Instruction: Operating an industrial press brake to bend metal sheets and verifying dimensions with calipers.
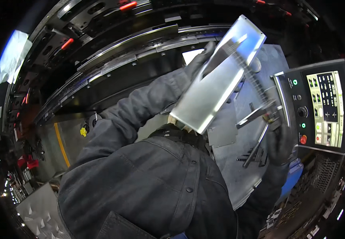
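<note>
A long, shiny bent sheet-metal panel (208,95) is tilted in front of me. My left hand (204,57), in a dark glove, grips it by its left edge, with some fingers hidden behind the metal. My right hand (279,145), also gloved and smeared by motion, is closed around the jaw end of a caliper (256,83). The caliper's scaled beam points up and left, its tip overlapping the panel's upper part. Whether the two touch cannot be made out. A dark reflection shows on the panel.
A grey worktable (240,181) on the right carries a flat metal plate (222,135) and several dark tools (254,157). Beyond it stands a control console (320,107) with a lit screen and red button (303,139). A long machine bed (112,59) spans the far side.
</note>
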The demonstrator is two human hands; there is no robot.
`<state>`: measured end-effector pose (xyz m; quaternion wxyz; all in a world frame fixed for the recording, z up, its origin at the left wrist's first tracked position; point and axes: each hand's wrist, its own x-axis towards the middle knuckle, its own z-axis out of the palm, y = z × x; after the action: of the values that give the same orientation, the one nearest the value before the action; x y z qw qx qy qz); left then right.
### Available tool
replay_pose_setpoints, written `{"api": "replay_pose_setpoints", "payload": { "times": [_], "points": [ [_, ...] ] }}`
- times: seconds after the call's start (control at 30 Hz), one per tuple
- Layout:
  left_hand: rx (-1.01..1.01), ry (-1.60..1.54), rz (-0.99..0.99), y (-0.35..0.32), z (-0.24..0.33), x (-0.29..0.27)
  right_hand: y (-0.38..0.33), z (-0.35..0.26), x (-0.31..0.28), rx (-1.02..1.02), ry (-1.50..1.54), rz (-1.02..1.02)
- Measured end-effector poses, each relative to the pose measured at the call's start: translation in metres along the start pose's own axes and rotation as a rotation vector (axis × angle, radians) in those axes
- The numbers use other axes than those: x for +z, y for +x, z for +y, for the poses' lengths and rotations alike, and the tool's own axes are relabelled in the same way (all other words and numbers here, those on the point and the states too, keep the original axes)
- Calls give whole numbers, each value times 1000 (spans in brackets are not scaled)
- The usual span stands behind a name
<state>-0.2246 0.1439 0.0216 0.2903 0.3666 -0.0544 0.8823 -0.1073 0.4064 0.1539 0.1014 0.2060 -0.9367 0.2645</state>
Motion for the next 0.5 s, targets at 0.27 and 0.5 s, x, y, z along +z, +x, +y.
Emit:
{"api": "replay_pose_setpoints", "payload": {
  "times": [0.27, 0.5],
  "points": [
    [-298, 19, -5, 39, 1, 6, -23, 8, 35, -130, -116, -228],
    [-322, -125, 43, 36, 4, 12, -15, 15, 45, -223, -76, -123]
  ]
}}
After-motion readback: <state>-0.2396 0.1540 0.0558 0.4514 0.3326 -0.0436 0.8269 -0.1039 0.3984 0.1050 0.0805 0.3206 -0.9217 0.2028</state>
